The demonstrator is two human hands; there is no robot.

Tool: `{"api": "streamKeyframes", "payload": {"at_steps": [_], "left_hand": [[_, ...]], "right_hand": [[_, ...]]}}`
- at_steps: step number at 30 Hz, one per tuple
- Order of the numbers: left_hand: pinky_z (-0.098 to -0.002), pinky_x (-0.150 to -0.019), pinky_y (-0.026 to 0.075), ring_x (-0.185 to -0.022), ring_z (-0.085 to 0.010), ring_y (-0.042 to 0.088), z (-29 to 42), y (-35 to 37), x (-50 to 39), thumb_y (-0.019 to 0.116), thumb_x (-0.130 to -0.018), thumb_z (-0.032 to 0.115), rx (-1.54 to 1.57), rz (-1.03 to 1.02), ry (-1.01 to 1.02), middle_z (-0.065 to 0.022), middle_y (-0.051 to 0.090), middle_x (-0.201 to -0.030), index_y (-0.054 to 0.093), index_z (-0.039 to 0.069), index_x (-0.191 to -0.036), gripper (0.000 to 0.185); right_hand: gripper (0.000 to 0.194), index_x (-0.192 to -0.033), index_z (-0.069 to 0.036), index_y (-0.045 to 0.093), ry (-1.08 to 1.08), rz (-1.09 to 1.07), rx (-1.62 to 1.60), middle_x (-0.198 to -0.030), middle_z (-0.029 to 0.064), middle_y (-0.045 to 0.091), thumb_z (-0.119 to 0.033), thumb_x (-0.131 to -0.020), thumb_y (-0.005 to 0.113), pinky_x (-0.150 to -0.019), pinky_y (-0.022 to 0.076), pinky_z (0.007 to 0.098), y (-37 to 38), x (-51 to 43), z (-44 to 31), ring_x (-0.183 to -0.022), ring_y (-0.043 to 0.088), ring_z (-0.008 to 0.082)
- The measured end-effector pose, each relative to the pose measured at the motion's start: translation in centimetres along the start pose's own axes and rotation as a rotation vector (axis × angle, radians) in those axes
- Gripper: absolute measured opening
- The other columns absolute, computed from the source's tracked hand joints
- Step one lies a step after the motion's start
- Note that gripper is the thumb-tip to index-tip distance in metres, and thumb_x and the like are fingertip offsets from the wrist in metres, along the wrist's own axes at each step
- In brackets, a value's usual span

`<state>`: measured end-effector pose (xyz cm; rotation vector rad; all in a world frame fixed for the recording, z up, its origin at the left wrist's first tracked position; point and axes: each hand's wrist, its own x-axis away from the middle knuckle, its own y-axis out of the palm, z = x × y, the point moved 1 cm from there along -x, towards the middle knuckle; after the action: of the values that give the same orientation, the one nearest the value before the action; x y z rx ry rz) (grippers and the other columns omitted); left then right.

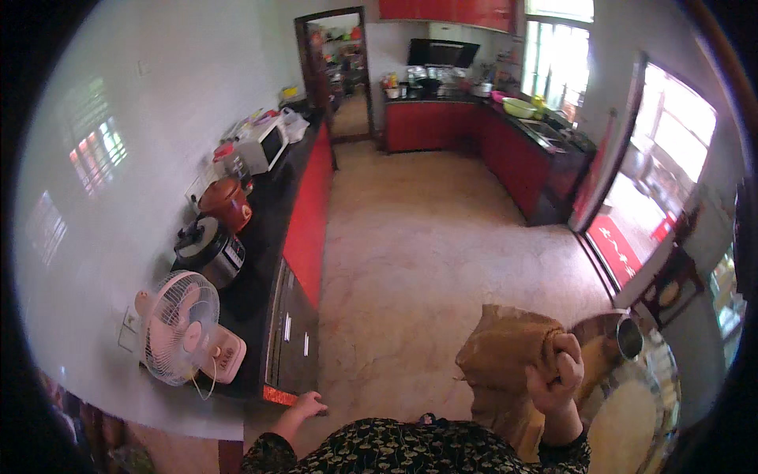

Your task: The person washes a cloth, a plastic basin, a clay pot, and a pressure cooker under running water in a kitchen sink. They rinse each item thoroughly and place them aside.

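Note:
My right hand point(558, 373) grips a bunched brown cloth point(512, 346) at its right end. The cloth looks thick and creased, and it hangs down in front of my body. Just beyond that hand stands a round table point(628, 409) with a pale top and a patterned rim. A shiny metal cup point(629, 338) is near the table's far edge. My left hand point(307, 406) hangs beside the near corner of the black countertop point(260, 308), fingers apart, with nothing visible in it.
A pink electric fan point(183, 332), a pressure cooker point(212, 252), a brown pot point(226, 204) and a microwave point(263, 145) line the left counter. Red cabinets point(432, 127) run along the back. At right, an open doorway point(657, 154) has a red mat point(616, 249).

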<state>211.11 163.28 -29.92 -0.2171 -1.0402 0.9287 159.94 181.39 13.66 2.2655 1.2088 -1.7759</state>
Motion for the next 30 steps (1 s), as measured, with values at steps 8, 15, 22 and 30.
{"api": "streamKeyframes", "payload": {"at_steps": [8, 15, 22, 30], "left_hand": [[-0.0399, -0.058, 0.049, -0.063, -0.021, 0.06, -5.4, 3.6, 0.0, 0.079, -0.075, 0.028, 0.272, 0.03, -0.074, -0.0078, 0.063, -0.075, 0.066, 0.002, -0.091, 0.033], [-0.0358, -0.054, 0.046, -0.057, -0.0189, 0.057, -4.7, -1.3, -6.3, 0.077, -0.08, 0.031, 0.438, -0.226, -0.526, -0.0056, 0.06, -0.069, 0.065, 0.003, -0.087, 0.031], [-0.0444, -0.049, 0.044, -0.059, -0.0207, 0.058, 8.7, -18.3, -27.4, 0.074, -0.079, 0.028, 0.589, -0.087, -0.349, -0.012, 0.06, -0.07, 0.066, 0.0, -0.077, 0.029], [-0.0339, -0.079, 0.054, -0.089, -0.0244, 0.066, 59.6, -22.4, -46.8, 0.079, -0.077, 0.02, -0.074, 0.209, 0.699, -0.0136, 0.066, -0.108, 0.054, 0.006, -0.133, 0.063]], "right_hand": [[0.034, -0.073, -0.001, 0.04, 0.108, -0.077, -0.124, -0.094, 0.0187, 0.058, 0.0, -0.062, 0.072, -0.072, 0.0483, 0.0381, 9.0, -6.9, 13.9, -0.08, 0.056, 0.0313], [0.027, -0.082, 0.004, 0.052, 0.304, -0.086, -0.064, -0.101, 0.0182, 0.062, -0.002, -0.064, 0.073, -0.079, 0.0489, 0.0374, 16.7, -12.6, 24.5, -0.09, 0.059, 0.0305], [0.028, -0.093, 0.004, 0.061, 0.54, -0.017, -0.09, -0.097, 0.0152, 0.065, -0.002, -0.068, 0.071, -0.077, 0.0501, 0.0353, 22.7, -20.1, 34.5, -0.086, 0.062, 0.0278], [0.026, -0.092, 0.002, 0.061, 0.65, 0.103, 0.016, -0.089, 0.0162, 0.065, -0.003, -0.069, 0.072, -0.073, 0.0512, 0.0348, 24.7, -23.1, 47.5, -0.079, 0.063, 0.0279]]}}
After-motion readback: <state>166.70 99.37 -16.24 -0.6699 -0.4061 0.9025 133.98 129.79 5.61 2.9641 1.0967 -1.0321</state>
